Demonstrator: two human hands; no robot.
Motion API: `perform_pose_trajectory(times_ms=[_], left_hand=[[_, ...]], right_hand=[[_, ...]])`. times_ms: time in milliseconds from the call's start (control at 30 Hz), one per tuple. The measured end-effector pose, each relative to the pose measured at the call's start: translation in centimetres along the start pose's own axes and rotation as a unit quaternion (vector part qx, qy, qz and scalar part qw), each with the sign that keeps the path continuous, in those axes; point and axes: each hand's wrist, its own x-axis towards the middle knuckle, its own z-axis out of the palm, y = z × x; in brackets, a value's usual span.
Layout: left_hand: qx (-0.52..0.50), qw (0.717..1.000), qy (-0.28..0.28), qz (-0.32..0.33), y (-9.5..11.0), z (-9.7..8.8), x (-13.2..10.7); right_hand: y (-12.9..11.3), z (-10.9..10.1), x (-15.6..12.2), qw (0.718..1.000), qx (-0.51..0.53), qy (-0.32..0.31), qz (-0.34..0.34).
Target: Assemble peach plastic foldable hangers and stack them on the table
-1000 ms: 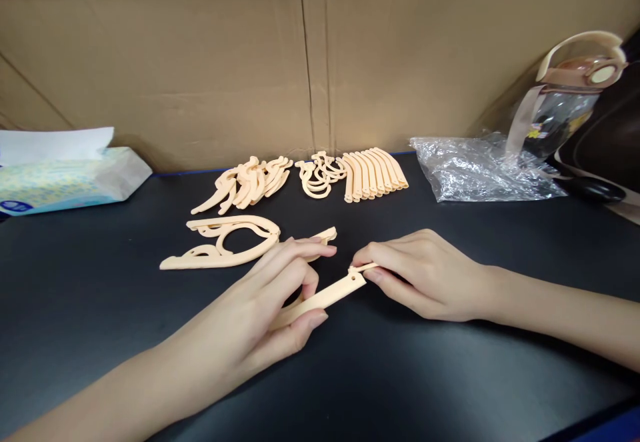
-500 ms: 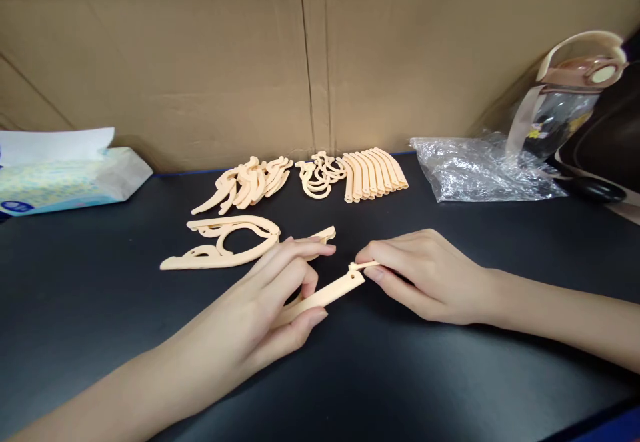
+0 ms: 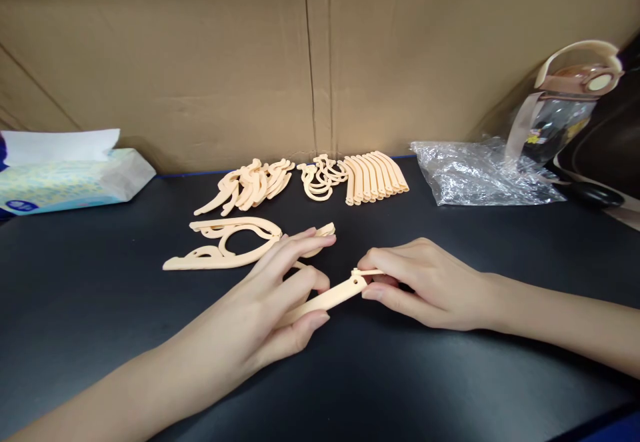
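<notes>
My left hand [image 3: 280, 302] grips a beige plastic hanger arm [image 3: 340, 293] between thumb and fingers; a small hole shows at the arm's free end. My right hand [image 3: 420, 285] pinches a thin beige hanger piece [image 3: 369, 272], its tip touching that holed end. Most of this thin piece is hidden by the fingers. Behind the left fingers lies a folding hanger [image 3: 225, 262] with a round middle opening, flat on the table. Another beige part [image 3: 326, 230] pokes out beyond the left fingertips, mostly covered.
At the back of the black table [image 3: 100, 309] lie a pile of curved hanger parts [image 3: 253, 185], several hooks [image 3: 317, 179] and a row of hanger arms [image 3: 375, 177]. A tissue pack [image 3: 75, 175] is at left; a clear plastic bag [image 3: 480, 172] and a bottle [image 3: 565, 109] stand right.
The thin piece in my right hand has shifted slightly and now sits against the holed end of the arm. Both hands have moved very little, and the view has shifted a bit.
</notes>
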Motion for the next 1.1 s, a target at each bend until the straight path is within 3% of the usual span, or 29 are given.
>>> perform_pose_trajectory(times_ms=[367, 667, 933, 1100], left_hand=[[0.008, 0.999, -0.027, -0.019, -0.11, -0.08, -0.02], [0.002, 0.999, -0.022, -0.027, -0.33, -0.03, -0.09], [0.017, 1.000, -0.018, -0.015, -0.16, -0.19, 0.12], [0.028, 0.999, -0.026, -0.006, -0.01, -0.35, 0.38]], right_hand=[[0.30, 0.18, -0.10, 0.999, -0.018, 0.033, -0.036], [0.26, 0.28, -0.08, 0.992, -0.107, 0.035, -0.049], [0.24, 0.22, 0.22, 1.000, -0.010, 0.016, 0.003], [-0.11, 0.20, 0.20, 1.000, -0.022, -0.005, 0.002]])
